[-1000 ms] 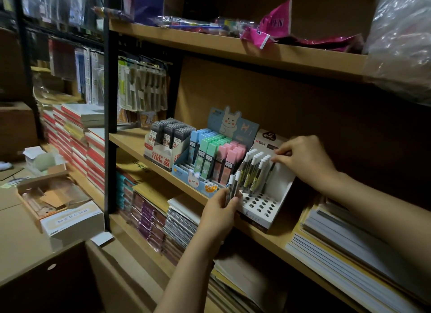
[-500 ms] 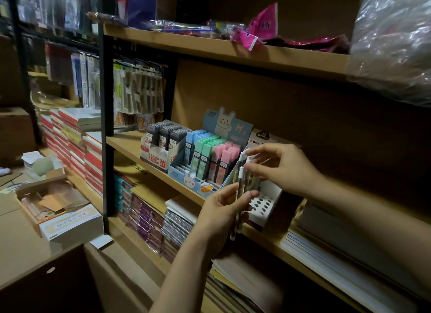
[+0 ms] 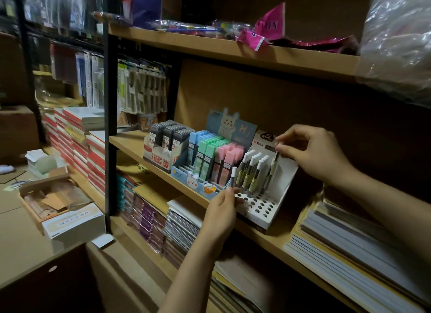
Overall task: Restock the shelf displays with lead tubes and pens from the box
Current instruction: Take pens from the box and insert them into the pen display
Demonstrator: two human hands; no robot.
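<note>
Head view, nearest first: left hand (image 3: 221, 210) raised from below, fingers curled round a white-capped pen (image 3: 233, 176) held upright, just in front of the white perforated display stand (image 3: 268, 210) at the shelf's front edge. Behind it, rows of white-capped pens (image 3: 253, 170) standing in the stand's rear holes, front holes unfilled. Right hand (image 3: 312, 153) reaching in from the right, thumb and forefinger pinching the top of one more pen (image 3: 274, 165) at the right end of the rows, lower end down among the holes; seated or not, cannot tell. Left of the stand and touching it, a blue rabbit-printed display (image 3: 224, 126) packed with blue, green and pink lead tubes (image 3: 210, 156); further left, a white and red carton of grey lead tubes (image 3: 170, 135). All on the middle wooden shelf (image 3: 130, 144). Below, stacked notebooks (image 3: 182, 224) and paper pads. Far left, on a brown counter, an open cardboard box (image 3: 53, 196) beside a white box. On the upper shelf, pink packets (image 3: 270, 25) and crumpled clear plastic (image 3: 398, 39).
</note>
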